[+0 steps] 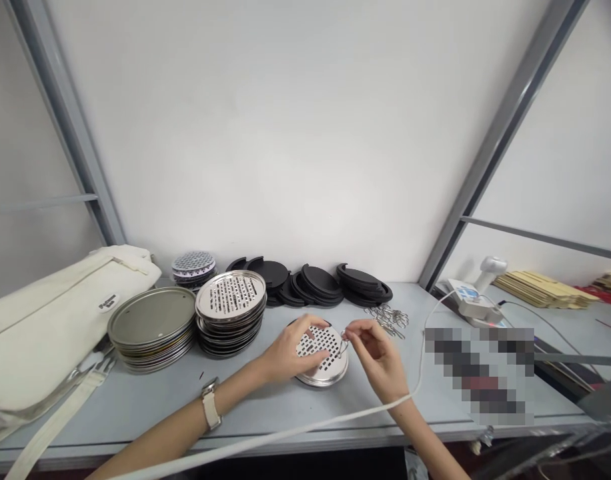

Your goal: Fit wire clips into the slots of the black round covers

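A round metal plate with slotted holes (329, 348) lies flat on the grey table in front of me. My left hand (293, 350) holds its left side, thumb over the top and a finger reaching towards the far rim. Over the plate's right edge, my right hand (378, 353) pinches a small bent wire piece (344, 347); its exact shape is too small to make out. Behind that hand lies a loose pile of similar wire pieces (389, 319).
Left stand a stack of slotted plates (230, 297), a stack of plain round lids (153, 317) and a cream bag (60, 313). Black round covers (318, 283) line the wall. A white cable (305, 427) crosses before my hands. Right are a white device (470, 300) and flat tan bundles (540, 288).
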Demonstrator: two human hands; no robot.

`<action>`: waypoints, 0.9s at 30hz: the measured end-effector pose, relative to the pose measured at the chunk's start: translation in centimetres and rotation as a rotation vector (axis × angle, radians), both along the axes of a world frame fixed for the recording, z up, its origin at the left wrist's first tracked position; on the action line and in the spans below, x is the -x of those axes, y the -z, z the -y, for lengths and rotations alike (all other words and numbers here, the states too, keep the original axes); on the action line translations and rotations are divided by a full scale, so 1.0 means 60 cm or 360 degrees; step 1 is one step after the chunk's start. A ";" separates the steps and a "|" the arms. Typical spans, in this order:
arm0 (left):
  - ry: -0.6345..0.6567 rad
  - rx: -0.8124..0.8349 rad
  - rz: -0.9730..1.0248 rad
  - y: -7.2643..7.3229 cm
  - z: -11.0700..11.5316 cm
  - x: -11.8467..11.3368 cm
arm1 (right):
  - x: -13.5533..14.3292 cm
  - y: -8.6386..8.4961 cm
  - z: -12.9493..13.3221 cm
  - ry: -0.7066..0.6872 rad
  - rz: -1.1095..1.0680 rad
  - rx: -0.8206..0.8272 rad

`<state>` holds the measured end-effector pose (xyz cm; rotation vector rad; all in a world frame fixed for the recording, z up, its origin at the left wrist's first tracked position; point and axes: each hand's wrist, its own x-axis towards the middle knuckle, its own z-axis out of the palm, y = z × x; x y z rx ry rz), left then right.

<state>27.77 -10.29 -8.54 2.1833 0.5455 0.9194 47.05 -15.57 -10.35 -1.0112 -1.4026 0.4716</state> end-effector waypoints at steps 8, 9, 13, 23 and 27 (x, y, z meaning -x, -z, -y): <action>0.0329 0.0801 0.0226 0.018 0.012 -0.012 | 0.060 0.007 0.022 -0.0189 -0.0112 0.0043; 0.0317 0.0837 0.0225 0.020 0.011 -0.012 | 0.060 0.012 0.023 -0.0157 -0.0073 0.0028; 0.0266 0.0919 0.0206 0.022 0.006 -0.009 | 0.058 0.022 0.026 -0.0057 0.0017 0.0049; 0.0244 0.0828 0.0271 0.027 -0.001 -0.006 | 0.046 0.033 0.028 -0.0294 -0.0117 0.0352; 0.0280 0.0910 0.0286 0.026 0.002 -0.007 | 0.048 0.029 0.030 -0.0275 -0.0135 0.0346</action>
